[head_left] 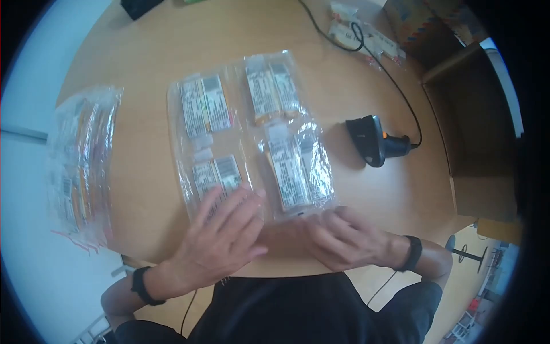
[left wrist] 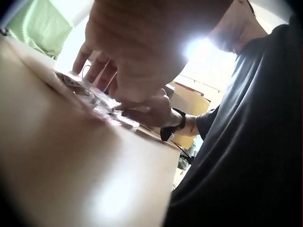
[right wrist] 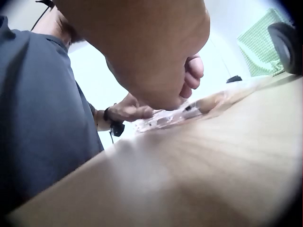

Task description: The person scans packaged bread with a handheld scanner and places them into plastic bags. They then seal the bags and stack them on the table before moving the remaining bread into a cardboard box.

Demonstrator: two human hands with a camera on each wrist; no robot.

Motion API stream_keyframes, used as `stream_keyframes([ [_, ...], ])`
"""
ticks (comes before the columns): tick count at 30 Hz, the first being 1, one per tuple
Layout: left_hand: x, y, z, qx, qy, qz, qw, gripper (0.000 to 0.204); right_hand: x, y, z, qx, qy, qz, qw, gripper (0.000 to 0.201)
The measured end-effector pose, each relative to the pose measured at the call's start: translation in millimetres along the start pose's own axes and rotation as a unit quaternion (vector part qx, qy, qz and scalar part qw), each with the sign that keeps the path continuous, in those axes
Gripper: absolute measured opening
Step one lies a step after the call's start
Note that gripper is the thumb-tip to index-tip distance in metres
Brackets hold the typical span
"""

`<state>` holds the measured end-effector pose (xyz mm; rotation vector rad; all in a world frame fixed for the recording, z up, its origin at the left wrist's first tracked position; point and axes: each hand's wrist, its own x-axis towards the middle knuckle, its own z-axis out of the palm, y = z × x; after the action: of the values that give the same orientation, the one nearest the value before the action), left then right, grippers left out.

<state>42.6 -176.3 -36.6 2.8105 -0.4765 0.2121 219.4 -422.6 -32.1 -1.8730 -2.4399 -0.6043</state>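
Observation:
A clear plastic pack (head_left: 235, 137) with several labelled packets lies flat on the table, the labels showing barcodes and small print. My left hand (head_left: 226, 235) rests over its lower left packet, fingers extended, covering part of the label. At the near right edge of the pack is my right hand (head_left: 344, 238), its fingers bent and blurred by motion. The right wrist view shows the bent fingers (right wrist: 191, 78) close over the plastic; I cannot tell whether they pinch it. In the left wrist view both hands are close together at the crinkled film.
A second plastic-wrapped bundle (head_left: 83, 166) stands at the left of the table (head_left: 143, 46). To the right lies a black barcode scanner (head_left: 372, 140) with its cable running back. An open cardboard box (head_left: 475, 126) is at the far right, and small packages (head_left: 361, 37) lie at the back.

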Motion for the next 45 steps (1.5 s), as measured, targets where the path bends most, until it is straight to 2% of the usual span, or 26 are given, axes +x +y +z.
stream_keyframes([
  [1,-6.2,2.7,-11.7,-0.025,-0.016,-0.037,0.999,0.053,-7.7,0.3,-5.8,0.022,0.051,0.027,0.998,0.033],
  [3,-23.7,3.0,-15.7,-0.059,-0.04,-0.08,0.994,0.062,-21.4,4.7,-13.3,0.05,0.024,0.057,0.997,0.043],
  [5,-40.5,2.5,-14.1,-0.033,-0.156,-0.082,0.984,0.08,-25.2,15.2,-12.3,0.205,-0.088,0.168,0.96,0.052],
  [6,-46.9,4.1,-13.2,-0.038,-0.16,-0.086,0.983,0.08,-29.7,12.3,-9.3,0.24,-0.118,0.189,0.945,0.059],
  [9,-63.4,4.0,-7.6,-0.025,-0.174,-0.052,0.983,0.092,-44.3,2.1,-6.6,0.211,-0.122,0.161,0.956,0.047],
  [10,-68.8,0.9,-4.3,-0.012,-0.158,-0.033,0.987,0.088,-46.1,5.3,-6.2,0.163,-0.11,0.106,0.975,0.044],
  [15,-68.6,-3.2,-5.2,-0.008,-0.112,-0.005,0.994,0.075,-40.7,9.7,-4.2,0.175,-0.089,0.068,0.978,0.036],
  [17,-57.5,4.6,-14.5,-0.072,-0.095,-0.058,0.991,0.071,-38.6,11.3,-1.0,0.202,-0.092,0.066,0.973,0.032],
  [19,-51.9,12.6,-10.4,-0.055,-0.073,-0.072,0.993,0.063,-36.2,7.8,7.4,0.353,-0.025,0.231,0.907,0.026],
  [20,-50.3,15.2,-8.7,-0.037,-0.052,-0.083,0.995,0.056,-29.1,9.5,6.0,0.398,-0.01,0.269,0.877,0.024],
  [24,-54.1,8.7,13.8,0.0,0.023,-0.083,0.996,0.046,-21.8,17.1,9.8,0.429,0.027,0.282,0.858,0.023],
  [26,-58.1,-1.5,15.2,-0.01,0.072,-0.093,0.993,0.028,-26.4,17.9,11.7,0.471,0.03,0.308,0.826,0.03],
  [27,-59.6,-4.0,16.0,-0.008,0.072,-0.093,0.993,0.028,-22.8,17.4,8.6,0.471,0.031,0.307,0.827,0.03],
  [29,-61.6,-7.8,16.4,-0.106,0.127,-0.131,0.977,0.023,-13.3,16.5,0.0,0.464,0.022,0.328,0.822,0.034],
  [30,-58.8,-8.0,13.2,-0.104,0.126,-0.132,0.978,0.023,-16.8,16.6,2.4,0.465,0.023,0.327,0.823,0.034],
  [32,-50.7,-6.7,4.7,-0.148,0.2,-0.236,0.939,0.019,-28.7,15.4,9.8,0.445,-0.019,0.336,0.83,0.033],
  [33,-53.0,-6.7,7.9,-0.147,0.199,-0.236,0.94,0.019,-27.9,13.9,11.2,0.445,-0.018,0.336,0.83,0.033],
  [35,-59.3,-5.6,17.8,-0.385,0.277,-0.364,0.802,0.017,-23.8,11.4,13.8,0.513,-0.007,0.42,0.748,0.018],
  [36,-58.1,-5.2,15.3,-0.384,0.277,-0.365,0.802,0.017,-17.5,7.7,15.7,0.514,-0.007,0.419,0.748,0.018],
  [38,-52.8,-4.3,5.0,-0.549,0.304,-0.427,0.651,0.018,-0.4,0.0,19.2,0.631,0.15,0.523,0.553,0.015],
  [39,-51.4,-6.5,-1.4,-0.547,0.306,-0.428,0.651,0.018,3.3,0.0,17.3,0.632,0.149,0.521,0.554,0.015],
  [40,-50.2,-10.6,-8.6,-0.587,0.248,-0.468,0.612,0.018,6.8,0.6,13.5,0.653,0.156,0.543,0.504,0.015],
  [41,-48.7,-14.7,-12.8,-0.623,0.19,-0.502,0.569,0.018,7.1,2.9,12.6,0.663,0.159,0.552,0.48,0.015],
  [42,-47.2,-16.3,-13.1,-0.622,0.193,-0.502,0.569,0.018,7.4,5.1,11.6,0.673,0.162,0.56,0.455,0.016],
  [44,-43.2,-18.4,-11.5,-0.59,0.182,-0.502,0.605,0.022,0.1,10.3,11.9,0.737,0.08,0.557,0.375,0.013],
  [45,-40.4,-20.5,-12.4,-0.59,0.181,-0.503,0.605,0.022,-0.2,8.5,14.7,0.737,0.08,0.558,0.373,0.013],
])
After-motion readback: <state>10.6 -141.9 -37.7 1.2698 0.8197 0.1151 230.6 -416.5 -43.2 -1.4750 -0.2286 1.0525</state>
